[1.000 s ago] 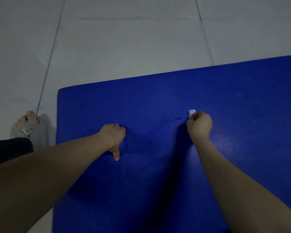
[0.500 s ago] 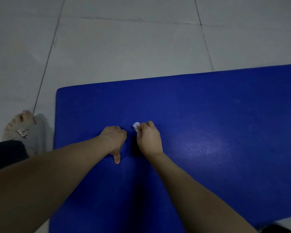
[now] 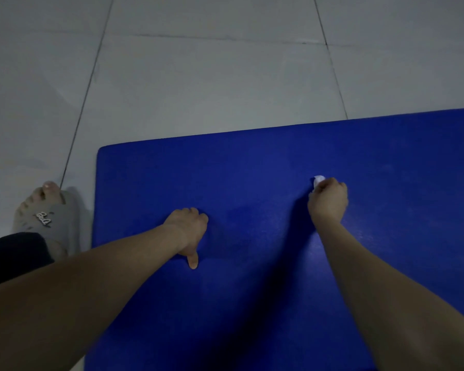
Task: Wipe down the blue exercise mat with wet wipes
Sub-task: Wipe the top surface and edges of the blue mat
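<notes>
The blue exercise mat [image 3: 252, 170] lies flat on a pale tiled floor and fills the lower right of the view. My right hand [image 3: 328, 200] grips a small white wet wipe [image 3: 318, 180] and presses it onto the mat right of centre; only a tip of the wipe shows past my fingers. My left hand [image 3: 189, 228] rests on the mat near its left end, fingers curled under and thumb pointing back towards me. It holds nothing that I can see.
Grey-white floor tiles [image 3: 212, 84] with dark grout lines lie beyond the mat. My left foot in a grey slipper [image 3: 47, 218] stands just off the mat's left edge, beside a dark trouser leg [image 3: 14, 255].
My right hand with the wipe slid left until it was beside my left hand, then swept back to the right across the mat. My left hand stayed put.
</notes>
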